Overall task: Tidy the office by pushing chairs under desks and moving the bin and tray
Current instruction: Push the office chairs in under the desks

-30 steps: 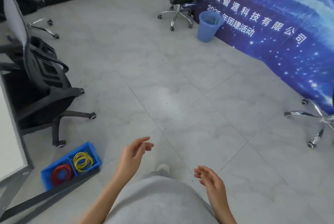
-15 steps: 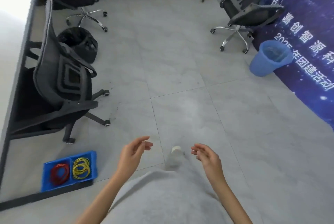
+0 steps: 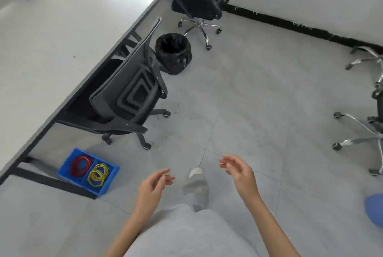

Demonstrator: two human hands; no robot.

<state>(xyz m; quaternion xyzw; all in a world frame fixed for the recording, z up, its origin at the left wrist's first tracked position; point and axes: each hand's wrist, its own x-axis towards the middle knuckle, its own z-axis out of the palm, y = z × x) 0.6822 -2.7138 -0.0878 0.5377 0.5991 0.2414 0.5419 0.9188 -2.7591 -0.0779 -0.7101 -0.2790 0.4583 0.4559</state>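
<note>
A black mesh office chair (image 3: pixel 128 99) stands with its seat partly under the white desk (image 3: pixel 51 45). Behind it a black-lined bin (image 3: pixel 173 53) sits on the floor, and a second black chair (image 3: pixel 200 1) stands further back by the desk. A blue tray (image 3: pixel 68 170) holding red and yellow cable coils lies on the floor beside the desk's leg. My left hand (image 3: pixel 154 185) and my right hand (image 3: pixel 238 172) hang in front of me with relaxed fingers, holding nothing, well short of the chair.
Chrome bases of two more chairs (image 3: pixel 360 132) show at the right edge. A blue bin (image 3: pixel 375 211) is cut off at the lower right. My shoe (image 3: pixel 195 186) is on the grey tiled floor (image 3: pixel 248 99). A black skirting strip (image 3: pixel 290 26) runs along the far wall.
The view has swung left: the desk and its two chairs now fill the left side, and the blue bin has slid to the right edge. Both hands stay empty.
</note>
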